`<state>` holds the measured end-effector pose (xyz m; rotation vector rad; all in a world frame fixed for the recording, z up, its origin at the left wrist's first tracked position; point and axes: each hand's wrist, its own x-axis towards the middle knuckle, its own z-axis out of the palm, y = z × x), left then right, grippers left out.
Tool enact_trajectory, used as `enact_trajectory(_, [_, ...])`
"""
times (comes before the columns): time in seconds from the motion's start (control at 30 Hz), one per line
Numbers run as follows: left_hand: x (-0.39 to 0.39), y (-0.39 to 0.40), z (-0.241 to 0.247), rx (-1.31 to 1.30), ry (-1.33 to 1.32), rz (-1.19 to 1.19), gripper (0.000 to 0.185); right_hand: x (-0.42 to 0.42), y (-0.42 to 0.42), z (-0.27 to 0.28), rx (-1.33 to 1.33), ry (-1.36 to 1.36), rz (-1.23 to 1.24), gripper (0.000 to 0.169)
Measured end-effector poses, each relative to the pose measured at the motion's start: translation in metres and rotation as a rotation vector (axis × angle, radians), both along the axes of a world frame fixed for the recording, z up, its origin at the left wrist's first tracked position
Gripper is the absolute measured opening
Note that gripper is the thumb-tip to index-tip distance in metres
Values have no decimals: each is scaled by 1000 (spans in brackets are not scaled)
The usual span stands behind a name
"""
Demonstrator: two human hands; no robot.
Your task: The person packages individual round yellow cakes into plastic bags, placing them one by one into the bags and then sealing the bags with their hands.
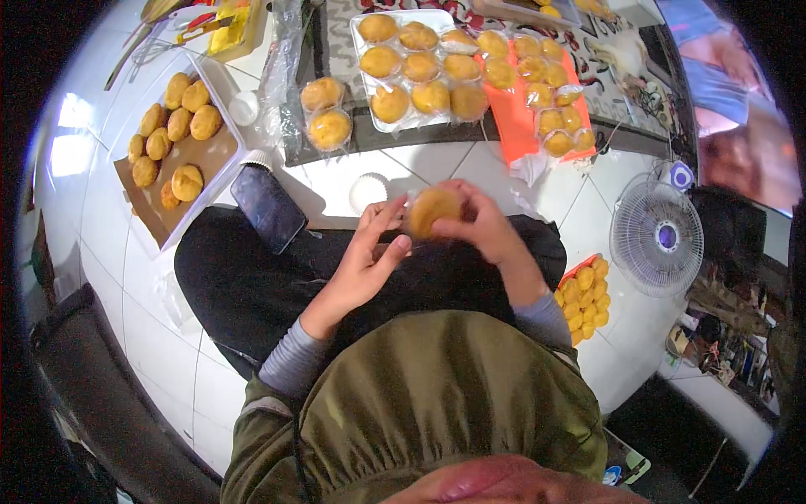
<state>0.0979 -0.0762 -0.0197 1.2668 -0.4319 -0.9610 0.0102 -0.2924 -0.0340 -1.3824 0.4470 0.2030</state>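
A round golden bun [434, 212] is in my right hand [482, 220], its thumb across the near side and the other fingers behind; clear plastic shows around the bun. My left hand [371, 252] is at the bun's left, fingers apart, its fingertips near the plastic; whether they touch it is unclear. Just beyond my left hand stands a white paper baking cup [368, 193] on the tiles. Two buns in clear wrap [329, 129] lie farther off to the left. Beyond my hands, several wrapped buns [430, 96] rest in rows on a white tray [363, 38].
At left, a plastic container [230, 148] holds bare buns on brown paper. A smartphone [267, 208] rests by my left knee. An orange sheet [507, 129] with wrapped buns is at the back right. A fan [658, 239] stands at right, near more buns [585, 296].
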Motion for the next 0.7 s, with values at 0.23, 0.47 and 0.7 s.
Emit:
enact_trajectory(0.23, [25,25,-2,85,-208,-76,39,44,-144,-35,-188,-159,-695,49])
enact_trajectory(0.47, [47,38,3,232,-461,-56,36,99,-218,-84,-621,171,-507,60])
enact_trajectory(0.7, [102,46,-12,478,-934,87,63,99,-202,-95,-1479,114,-531,66])
